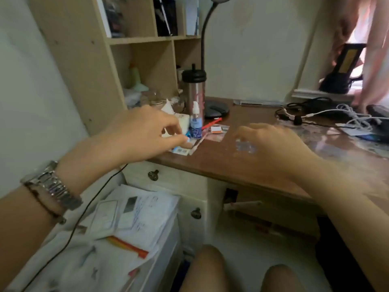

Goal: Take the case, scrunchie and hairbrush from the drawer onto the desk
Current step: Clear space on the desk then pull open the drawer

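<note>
The person's bare knees (210, 268) sat nearest the camera, and just beyond them the left forearm with its metal watch (52, 184) reached up toward the bench (242, 165).

The left hand (139, 133) hovered over the bench's near left corner, its grip half closed, thumb and forefinger pinched near a small white box (183, 122) and a flat card (181, 150) lying under the fingertips; whether it actually held anything could not be told. The right hand (271, 144) was blurred with motion, and something small and clear or glittery (245, 146) showed at its fingers. It may have been the case, but the blur left that uncertain, so the state of that grip cannot be told either.

No scrunchie or hairbrush could be made out anywhere. Below the left grip, two drawer fronts with dark knobs (153, 174) appeared shut.

To do this step well, the judgement is to clear a bare patch right of the small spray bottle (195, 125) first, then set each item down flat, well apart from the tangle of cables (336, 114).

Left of the grip, the shelf unit (147, 66) held jars and oddments; a tumbler (193, 93) stood beyond the bottle.
</note>
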Motion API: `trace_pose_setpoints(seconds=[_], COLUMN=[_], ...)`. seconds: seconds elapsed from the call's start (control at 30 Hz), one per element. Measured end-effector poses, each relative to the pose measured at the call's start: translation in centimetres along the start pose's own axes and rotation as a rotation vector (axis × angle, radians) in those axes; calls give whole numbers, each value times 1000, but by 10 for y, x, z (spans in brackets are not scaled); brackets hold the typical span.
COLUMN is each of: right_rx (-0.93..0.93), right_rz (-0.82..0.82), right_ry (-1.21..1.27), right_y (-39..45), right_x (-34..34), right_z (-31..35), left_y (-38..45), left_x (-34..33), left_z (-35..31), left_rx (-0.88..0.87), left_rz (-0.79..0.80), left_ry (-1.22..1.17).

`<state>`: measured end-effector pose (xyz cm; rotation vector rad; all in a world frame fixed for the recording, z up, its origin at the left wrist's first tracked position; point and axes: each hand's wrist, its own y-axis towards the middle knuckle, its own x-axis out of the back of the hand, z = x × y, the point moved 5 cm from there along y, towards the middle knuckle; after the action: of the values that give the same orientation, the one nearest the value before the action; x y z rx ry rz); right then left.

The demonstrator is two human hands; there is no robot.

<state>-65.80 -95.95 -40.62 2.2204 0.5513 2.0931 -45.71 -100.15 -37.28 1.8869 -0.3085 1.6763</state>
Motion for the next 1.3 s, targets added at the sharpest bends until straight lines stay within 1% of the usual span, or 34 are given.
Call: trace_pose_setpoints(seconds=[0.07, 0.17, 0.3, 0.37, 0.47, 0.63, 0.8, 0.9, 1.0, 1.13, 1.3], right_rx=[27, 88, 146, 170, 170, 129, 132, 135, 146, 147, 161], right_rz=[19, 79, 125, 119, 59, -3, -26, -45, -82, -119, -102], right_ry=[65, 84, 130, 146, 150, 159, 143, 170, 171, 188, 206], right_y=[10, 29, 48, 55, 66, 88, 100, 103, 103, 101, 100], right_x=[-12, -44, -79, -93, -111, -141, -157, -160, -162, -165, -166], right_z=[27, 58, 85, 95, 99, 87, 81, 77, 75, 72, 70], left_y=[-21, -46, -67, -69, -65, -44, -16, -4, 1, 5, 2], left_x=[-6, -29, -92, -131, -184, -238, -267, -282, -290, -293, -294], left_z=[19, 49, 89, 105, 126, 140, 151, 156, 160, 164, 165], left_rx=[53, 130, 243, 273, 310, 305, 272, 282, 298, 304, 308], left_rz=[34, 68, 116, 124, 123, 92, 41, 28, -31, -95, -126], left_ry=[-11, -39, -127, -165, -217, -256, -270, -312, -357, -356, -337])
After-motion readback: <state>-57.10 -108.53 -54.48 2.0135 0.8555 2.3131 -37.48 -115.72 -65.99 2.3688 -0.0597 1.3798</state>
